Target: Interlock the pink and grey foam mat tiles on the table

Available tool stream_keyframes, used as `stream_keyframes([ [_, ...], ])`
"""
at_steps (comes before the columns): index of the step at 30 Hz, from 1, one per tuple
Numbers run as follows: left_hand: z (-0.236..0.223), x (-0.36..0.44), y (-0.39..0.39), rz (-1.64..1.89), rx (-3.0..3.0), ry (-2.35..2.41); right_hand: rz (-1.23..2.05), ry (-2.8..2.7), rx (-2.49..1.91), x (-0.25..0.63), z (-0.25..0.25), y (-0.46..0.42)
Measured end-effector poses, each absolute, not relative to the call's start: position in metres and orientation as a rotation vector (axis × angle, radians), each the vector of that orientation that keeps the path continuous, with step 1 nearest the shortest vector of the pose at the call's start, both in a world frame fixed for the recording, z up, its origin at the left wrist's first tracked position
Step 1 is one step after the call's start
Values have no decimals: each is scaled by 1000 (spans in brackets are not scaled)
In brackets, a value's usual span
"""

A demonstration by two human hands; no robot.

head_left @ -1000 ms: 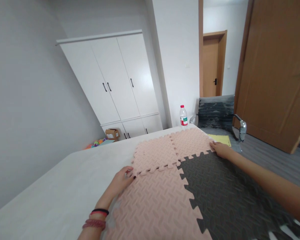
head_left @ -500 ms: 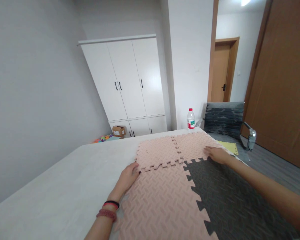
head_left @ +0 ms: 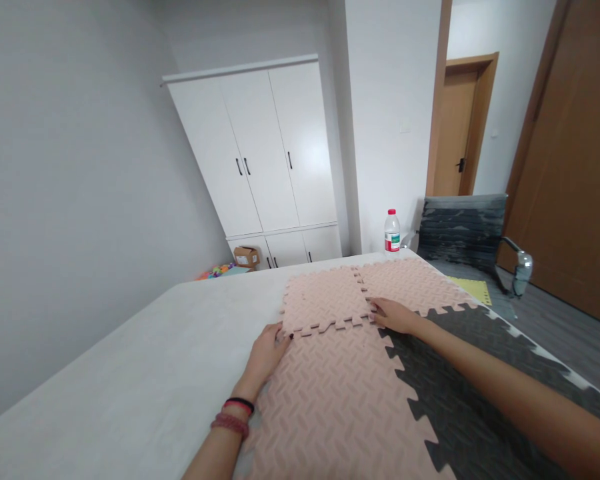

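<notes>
Interlocking foam mats lie on a white table (head_left: 130, 373). A large pink mat (head_left: 340, 407) is nearest me, with a dark grey mat (head_left: 485, 400) joined on its right. Two smaller pink mats sit beyond, the left one (head_left: 325, 300) and the right one (head_left: 410, 283). My left hand (head_left: 267, 350) rests flat at the left small mat's near-left corner, where it meets the large pink mat. My right hand (head_left: 395, 315) presses flat on the seam where the small pink mats meet the large pink and grey ones.
A water bottle (head_left: 392, 232) stands at the table's far edge. A grey office chair (head_left: 465, 233) with a yellow mat (head_left: 473, 289) on its seat is at the far right. A white wardrobe (head_left: 260, 153), a cardboard box (head_left: 247, 256) and wooden doors stand behind.
My right hand slid left from the right small pink mat's outer edge to the central seam. My left hand stayed at the left mat's corner. The view shifted slightly.
</notes>
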State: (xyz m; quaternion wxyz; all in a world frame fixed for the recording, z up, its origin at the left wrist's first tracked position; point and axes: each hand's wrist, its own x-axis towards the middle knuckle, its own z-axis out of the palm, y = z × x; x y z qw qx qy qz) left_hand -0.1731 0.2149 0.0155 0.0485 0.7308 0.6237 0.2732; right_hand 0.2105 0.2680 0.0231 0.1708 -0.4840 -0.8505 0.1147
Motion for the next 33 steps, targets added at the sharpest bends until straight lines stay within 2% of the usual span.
stream_keyframes([
  [25,18,-172,208,497,2274,2133,351,-2462,-1272,223,17,269],
  [33,23,-169,206,464,2289,2175,192,-2506,-1415,211,26,255],
])
